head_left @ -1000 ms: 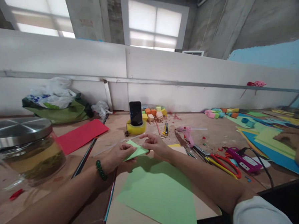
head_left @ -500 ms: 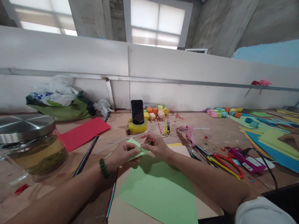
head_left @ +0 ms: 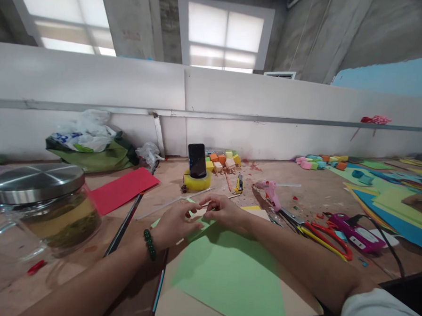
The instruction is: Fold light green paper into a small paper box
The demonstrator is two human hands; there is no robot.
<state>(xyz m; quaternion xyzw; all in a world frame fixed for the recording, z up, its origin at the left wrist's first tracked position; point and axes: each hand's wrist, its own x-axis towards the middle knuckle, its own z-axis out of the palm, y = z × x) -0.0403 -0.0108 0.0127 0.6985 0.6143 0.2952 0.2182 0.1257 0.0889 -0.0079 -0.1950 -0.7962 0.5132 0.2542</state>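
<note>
My left hand [head_left: 177,223], with a green bead bracelet at the wrist, has its thumb and fingers closed on a small piece of light green paper [head_left: 203,226]. From the right side my right hand [head_left: 226,211] pinches the same piece, its fingers bent close to the left fingertips. Part of the paper is hidden by the fingers. Beneath my hands and forearms lies a large light green sheet [head_left: 233,277], on top of pale peach paper [head_left: 185,307].
A glass teapot [head_left: 63,211] and red paper [head_left: 124,190] are at left. A phone [head_left: 197,160] leans on a tape roll [head_left: 197,182]. A pink glue gun [head_left: 271,193], scissors [head_left: 329,237] and purple power strip [head_left: 357,232] lie right. Another person's hand [head_left: 421,203] rests at far right.
My left hand's fingers have spread into a wider arch, and the green piece now sits lower and flatter near the large sheet. The whole view has shifted slightly.
</note>
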